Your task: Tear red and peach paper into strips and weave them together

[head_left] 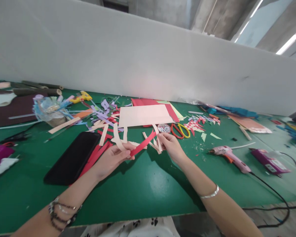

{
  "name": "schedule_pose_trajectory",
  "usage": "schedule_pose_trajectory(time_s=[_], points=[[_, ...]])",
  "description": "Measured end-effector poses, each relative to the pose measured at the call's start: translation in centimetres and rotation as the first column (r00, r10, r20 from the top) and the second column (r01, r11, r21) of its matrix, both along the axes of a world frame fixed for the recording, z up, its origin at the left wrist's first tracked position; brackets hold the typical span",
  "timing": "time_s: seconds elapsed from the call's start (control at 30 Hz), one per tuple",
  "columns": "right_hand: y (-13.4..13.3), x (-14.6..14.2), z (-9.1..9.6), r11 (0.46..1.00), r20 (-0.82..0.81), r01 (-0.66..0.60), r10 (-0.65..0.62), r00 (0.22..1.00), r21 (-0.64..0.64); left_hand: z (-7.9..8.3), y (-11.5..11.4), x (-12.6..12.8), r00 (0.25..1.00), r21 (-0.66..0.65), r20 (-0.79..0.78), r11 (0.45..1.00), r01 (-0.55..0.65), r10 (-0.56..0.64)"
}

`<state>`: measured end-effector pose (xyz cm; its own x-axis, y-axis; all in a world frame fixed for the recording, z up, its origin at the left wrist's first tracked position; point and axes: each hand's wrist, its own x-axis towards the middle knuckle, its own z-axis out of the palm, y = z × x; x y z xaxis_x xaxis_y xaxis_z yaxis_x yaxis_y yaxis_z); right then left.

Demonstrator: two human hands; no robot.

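Observation:
My left hand (114, 158) is closed, pinching the lower left end of a red paper strip (143, 144). A curved cream paper strip (117, 137) also rises from its fingers. My right hand (172, 147) is closed on a cream paper strip (159, 142) near the red strip's upper right end; whether it also grips the red one, I cannot tell. Just beyond my hands lies a sheet of pale pink paper (145, 115) over red sheets (144, 101). Loose cream strips (104, 135) lie around my left hand.
A black phone (72, 159) lies left of my hands, with red strips beside it. Scissors (184, 131) and paper scraps (196, 125) are beyond my right hand. A pink glue gun (230, 158) and purple box (268, 161) with cables stand right. A white panel (148, 59) borders the table.

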<state>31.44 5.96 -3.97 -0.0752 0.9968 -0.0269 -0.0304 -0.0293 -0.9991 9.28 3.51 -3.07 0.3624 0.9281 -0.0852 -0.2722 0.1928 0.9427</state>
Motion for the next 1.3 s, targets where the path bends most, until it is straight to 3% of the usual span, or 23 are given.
schedule_pose_trajectory(time_s=[0.27, 0.67, 0.9, 1.1, 1.3], points=[[-0.2, -0.1, -0.1, 0.992, -0.015, -0.098, 0.097, 0.995, -0.079, 0.5, -0.1, 0.2, 0.999, 0.055, 0.044, 0.998, 0.018, -0.021], [-0.8, -0.8, -0.1, 0.961, -0.026, -0.269, 0.268, 0.963, -0.058, 0.0, -0.1, -0.1, 0.985, 0.098, -0.168, 0.994, 0.053, -0.036], [-1.3, -1.7, 0.3, 0.98, -0.094, -0.154, 0.143, 0.985, -0.126, 0.4, -0.1, 0.5, 0.936, 0.136, -0.352, 0.99, 0.046, 0.005], [-1.0, -0.8, 0.5, 0.992, -0.141, -0.129, 0.127, 0.982, -0.003, 0.5, 0.0, 0.4, 0.887, 0.216, -0.443, 0.976, -0.04, 0.134], [-0.9, -0.4, 1.0, 0.999, -0.101, -0.053, 0.054, 0.993, 0.013, 0.8, 0.1, 0.3, 0.826, 0.223, -0.516, 0.967, -0.124, 0.225]])
